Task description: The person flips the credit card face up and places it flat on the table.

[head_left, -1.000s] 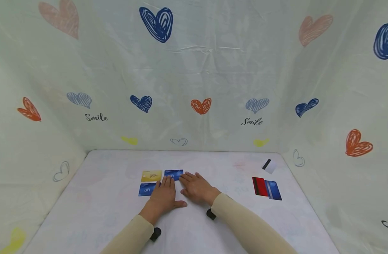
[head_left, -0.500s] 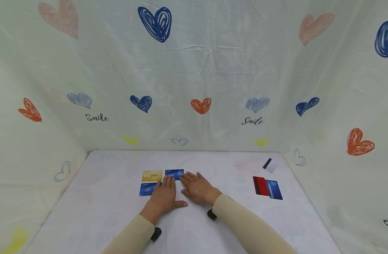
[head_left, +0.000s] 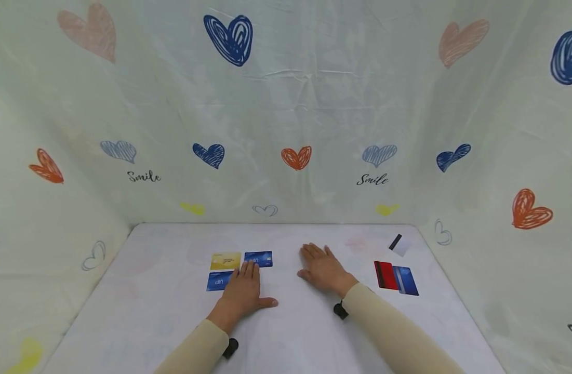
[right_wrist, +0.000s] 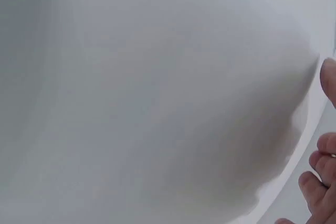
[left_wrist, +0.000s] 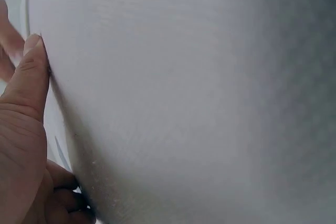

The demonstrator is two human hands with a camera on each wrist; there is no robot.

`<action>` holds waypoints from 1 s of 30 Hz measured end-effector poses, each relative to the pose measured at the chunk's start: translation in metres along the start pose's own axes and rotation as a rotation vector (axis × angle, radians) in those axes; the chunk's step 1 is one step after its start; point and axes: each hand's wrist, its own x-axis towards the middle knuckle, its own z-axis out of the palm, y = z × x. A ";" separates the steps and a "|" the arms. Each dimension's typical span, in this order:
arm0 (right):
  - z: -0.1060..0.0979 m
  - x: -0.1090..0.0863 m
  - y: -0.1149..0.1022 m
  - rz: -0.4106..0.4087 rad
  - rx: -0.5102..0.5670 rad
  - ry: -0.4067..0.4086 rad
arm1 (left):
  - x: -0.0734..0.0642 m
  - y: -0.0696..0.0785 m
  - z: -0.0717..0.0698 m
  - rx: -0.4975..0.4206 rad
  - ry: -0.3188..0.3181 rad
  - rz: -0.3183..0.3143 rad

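Observation:
In the head view, my left hand [head_left: 242,295] lies palm down with straight fingers and thumb spread to the side. Its fingertips overlap the lower edge of a blue bank card [head_left: 265,257] and cover the right end of a blue VIP card [head_left: 217,281]. A gold card [head_left: 225,261] lies just above the VIP card. To the right, my right hand [head_left: 324,269] is apart from the cards, low over the table, fingers extended and holding nothing. The left wrist view catches the left thumb [left_wrist: 31,77]; fingers [right_wrist: 315,190] of the right hand show at the right wrist view's edge.
On the right side of the white table [head_left: 145,322], a red card [head_left: 384,275] lies beside another blue card [head_left: 408,281] with a pale stripe. Behind them is a white card [head_left: 400,246] with a black stripe. A heart-patterned curtain [head_left: 267,104] rises behind the table.
My right hand has left the upper blue card's right edge and moved right and slightly away from me, uncovering that end. The left hand stays in place.

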 end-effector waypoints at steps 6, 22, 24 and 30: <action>-0.006 -0.036 0.086 0.134 -0.013 0.054 | -0.001 0.000 0.003 -0.018 -0.003 -0.002; -0.014 -0.091 0.183 0.445 0.070 -0.035 | -0.005 0.003 -0.004 0.013 -0.019 -0.012; -0.014 -0.092 0.184 0.455 0.087 -0.056 | -0.004 0.003 -0.004 0.016 -0.020 -0.008; -0.012 -0.080 0.173 0.404 0.123 -0.065 | -0.003 0.002 -0.003 0.017 -0.019 -0.005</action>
